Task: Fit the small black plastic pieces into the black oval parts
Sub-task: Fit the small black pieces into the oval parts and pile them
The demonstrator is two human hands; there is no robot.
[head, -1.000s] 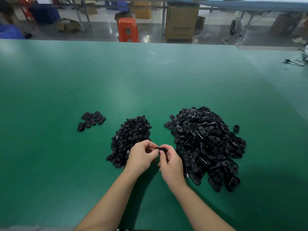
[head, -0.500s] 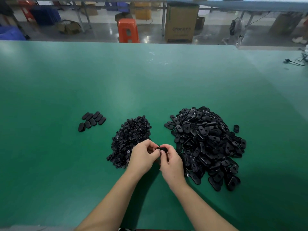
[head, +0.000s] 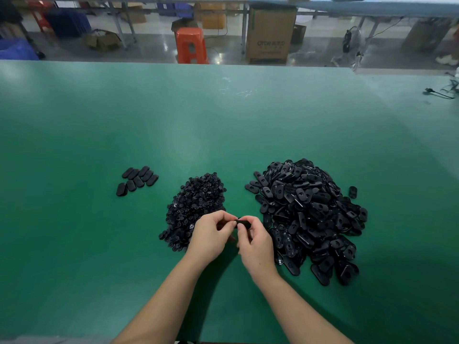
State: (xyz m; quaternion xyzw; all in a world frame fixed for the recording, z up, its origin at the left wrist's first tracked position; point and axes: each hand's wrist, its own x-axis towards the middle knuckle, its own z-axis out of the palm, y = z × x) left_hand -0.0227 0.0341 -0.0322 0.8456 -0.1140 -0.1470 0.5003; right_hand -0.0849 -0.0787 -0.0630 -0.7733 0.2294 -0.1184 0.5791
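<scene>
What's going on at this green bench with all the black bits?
A person is assembling parts by hand. Both hands, the left hand and the right hand, pinch one black oval part between them just above the green table. A heap of small black pieces lies by the left hand, and a larger pile of oval parts by the right. A short double row of ovals lies off to the left, apparently finished ones.
</scene>
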